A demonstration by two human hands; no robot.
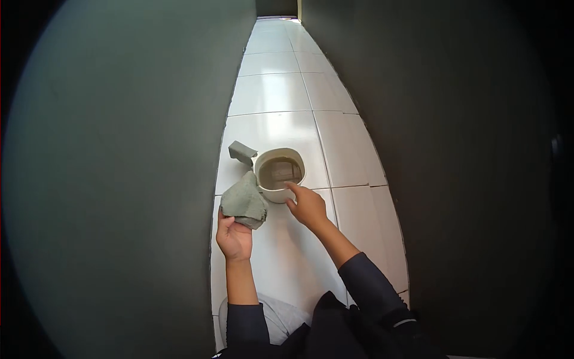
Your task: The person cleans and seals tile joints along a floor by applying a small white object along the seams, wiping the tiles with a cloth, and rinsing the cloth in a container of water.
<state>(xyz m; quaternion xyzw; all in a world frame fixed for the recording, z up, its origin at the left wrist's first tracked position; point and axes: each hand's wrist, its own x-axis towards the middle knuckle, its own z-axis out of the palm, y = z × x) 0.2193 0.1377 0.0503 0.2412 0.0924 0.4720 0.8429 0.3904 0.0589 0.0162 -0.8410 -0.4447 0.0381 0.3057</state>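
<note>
My left hand (234,238) grips a grey-green folded piece that looks like a cloth (245,200), with rough edges, from below and the left. To the right of it, a white tub (277,196) stands upright on the floor, holding murky brownish water (278,172). Over the near right rim of the tub is my right hand (308,206), its thumb and index finger apart and nothing seen in them. Whether its fingertips touch the rim, I cannot tell. A smaller grey block-like piece (241,152) rests at the tub's upper left side.
White glossy floor tiles (272,93) run ahead in a narrow strip. A dark grey wall or panel (131,179) rises on the left, and another dark panel (466,179) on the right. A light grey cloth-like surface (278,320) shows below, near my body.
</note>
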